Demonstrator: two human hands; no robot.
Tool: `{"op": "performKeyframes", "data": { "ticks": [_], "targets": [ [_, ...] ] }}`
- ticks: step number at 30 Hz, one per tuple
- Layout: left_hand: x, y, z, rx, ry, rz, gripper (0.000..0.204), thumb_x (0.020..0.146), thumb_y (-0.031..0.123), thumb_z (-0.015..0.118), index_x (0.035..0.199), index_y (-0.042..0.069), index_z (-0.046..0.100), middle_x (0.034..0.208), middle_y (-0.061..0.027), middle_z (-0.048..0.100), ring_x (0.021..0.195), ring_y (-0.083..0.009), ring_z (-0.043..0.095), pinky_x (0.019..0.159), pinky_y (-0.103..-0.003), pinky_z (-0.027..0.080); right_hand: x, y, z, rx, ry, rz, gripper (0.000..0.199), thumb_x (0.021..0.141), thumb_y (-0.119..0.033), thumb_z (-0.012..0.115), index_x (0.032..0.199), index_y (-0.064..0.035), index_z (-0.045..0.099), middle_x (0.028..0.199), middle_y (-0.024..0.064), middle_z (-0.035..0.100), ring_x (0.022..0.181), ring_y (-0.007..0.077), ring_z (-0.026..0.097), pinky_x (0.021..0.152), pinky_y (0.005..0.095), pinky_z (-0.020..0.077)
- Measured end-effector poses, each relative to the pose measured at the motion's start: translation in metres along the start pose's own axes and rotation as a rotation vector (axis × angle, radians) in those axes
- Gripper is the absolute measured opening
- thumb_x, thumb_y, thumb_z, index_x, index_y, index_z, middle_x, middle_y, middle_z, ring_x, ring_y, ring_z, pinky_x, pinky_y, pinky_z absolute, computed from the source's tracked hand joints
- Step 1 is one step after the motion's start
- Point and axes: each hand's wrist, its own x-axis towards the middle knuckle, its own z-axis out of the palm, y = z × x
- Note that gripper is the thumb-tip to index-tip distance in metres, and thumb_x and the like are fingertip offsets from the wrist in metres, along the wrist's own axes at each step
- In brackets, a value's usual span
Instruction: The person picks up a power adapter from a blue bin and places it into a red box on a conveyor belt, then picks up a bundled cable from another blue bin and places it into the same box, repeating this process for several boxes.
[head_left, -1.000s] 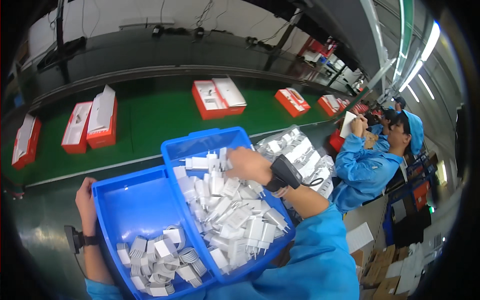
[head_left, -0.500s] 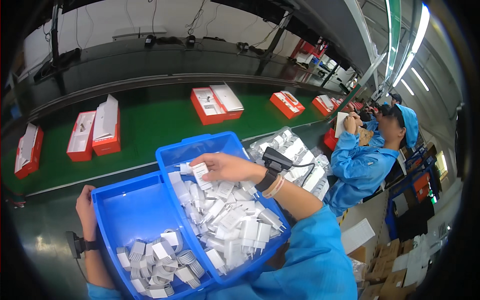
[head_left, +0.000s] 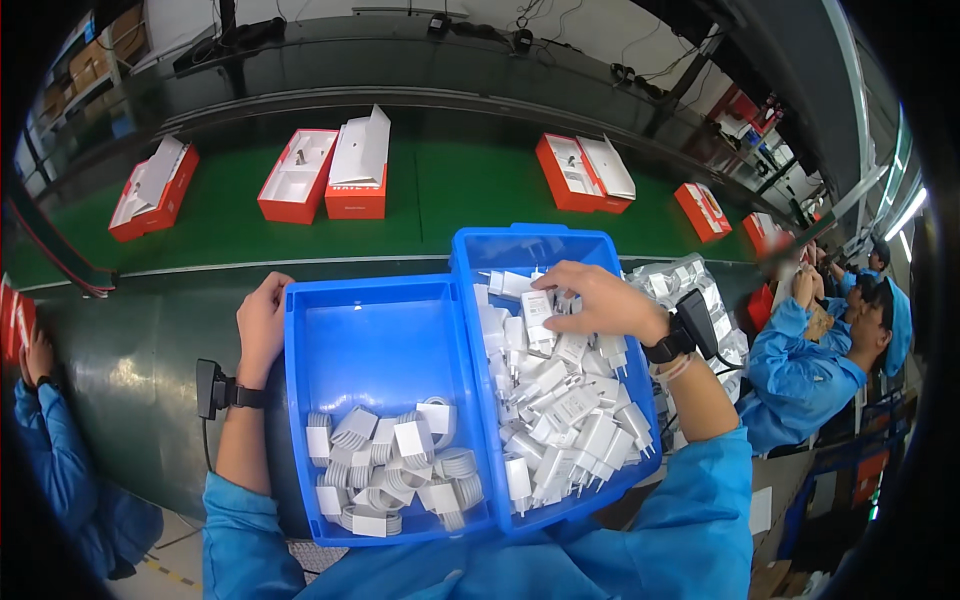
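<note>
Two blue bins sit side by side in front of me. My left hand (head_left: 263, 325) grips the far left rim of the left bin (head_left: 385, 345), which holds several coiled white cables (head_left: 390, 470) at its near end. My right hand (head_left: 598, 298) reaches into the right bin (head_left: 535, 245), fingers closed on a white charger plug (head_left: 538, 308) above the heap of white charger plugs (head_left: 570, 420). Both wrists wear black bands.
A green conveyor belt (head_left: 450, 195) runs behind the bins, carrying open red boxes (head_left: 330, 175) with white trays. Bagged white parts (head_left: 690, 285) lie right of the bins. A person in blue (head_left: 820, 360) works at right; another person's blue sleeve (head_left: 50, 470) is at left.
My right hand moved left across the right bin and closed on one white plug. The view swung left; my left hand stays on the left bin's rim.
</note>
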Motion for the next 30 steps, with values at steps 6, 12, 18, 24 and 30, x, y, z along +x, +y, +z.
{"op": "performKeyframes", "data": {
  "ticks": [6, 12, 18, 24, 30],
  "targets": [
    [-0.007, 0.001, -0.004, -0.012, -0.005, -0.014, 0.018, 0.090, 0.023, 0.055, 0.091, 0.007, 0.064, 0.070, -0.0108, 0.064, 0.065, -0.0280, 0.064, 0.061, -0.035, 0.046, -0.002, -0.012, -0.004, -0.204, -0.127, 0.047, 0.055, 0.072, -0.031, 0.072, 0.117, -0.0002, 0.062, 0.111, 0.0156, 0.062, 0.106, 0.0336, 0.060, 0.089, 0.0398, 0.0489],
    [-0.004, 0.001, 0.005, -0.021, -0.004, -0.005, 0.018, 0.088, 0.024, 0.056, 0.092, 0.008, 0.064, 0.071, -0.0104, 0.065, 0.066, -0.0272, 0.064, 0.063, -0.035, 0.047, -0.033, -0.017, -0.025, -0.322, -0.120, 0.014, 0.058, 0.073, -0.033, 0.071, 0.118, 0.0011, 0.061, 0.110, 0.0185, 0.062, 0.104, 0.0345, 0.060, 0.088, 0.0405, 0.0490],
    [-0.007, -0.014, 0.015, -0.045, 0.024, -0.034, 0.019, 0.088, 0.025, 0.057, 0.093, 0.008, 0.064, 0.072, -0.0107, 0.065, 0.068, -0.0270, 0.064, 0.063, -0.035, 0.047, -0.077, -0.053, -0.106, -0.314, -0.082, 0.035, 0.052, 0.068, -0.030, 0.072, 0.107, 0.0036, 0.065, 0.098, 0.0187, 0.066, 0.090, 0.0344, 0.065, 0.081, 0.0386, 0.0517],
    [-0.013, -0.023, -0.001, -0.006, 0.037, -0.005, 0.019, 0.092, 0.025, 0.054, 0.096, 0.010, 0.065, 0.078, -0.0134, 0.067, 0.075, -0.0316, 0.067, 0.065, -0.038, 0.050, -0.050, -0.153, -0.185, -0.441, -0.028, -0.084, 0.051, 0.065, -0.018, 0.075, 0.110, 0.0042, 0.064, 0.097, 0.0143, 0.066, 0.088, 0.0254, 0.068, 0.080, 0.0336, 0.0544],
    [-0.015, -0.026, -0.017, -0.041, 0.048, 0.033, 0.017, 0.089, 0.026, 0.058, 0.091, 0.012, 0.067, 0.072, -0.0106, 0.067, 0.070, -0.0315, 0.066, 0.062, -0.041, 0.050, 0.083, -0.215, -0.216, -0.571, 0.101, -0.295, 0.052, 0.067, -0.016, 0.072, 0.115, 0.0010, 0.063, 0.102, 0.0108, 0.066, 0.095, 0.0189, 0.064, 0.084, 0.0326, 0.0525]
  ]
}}
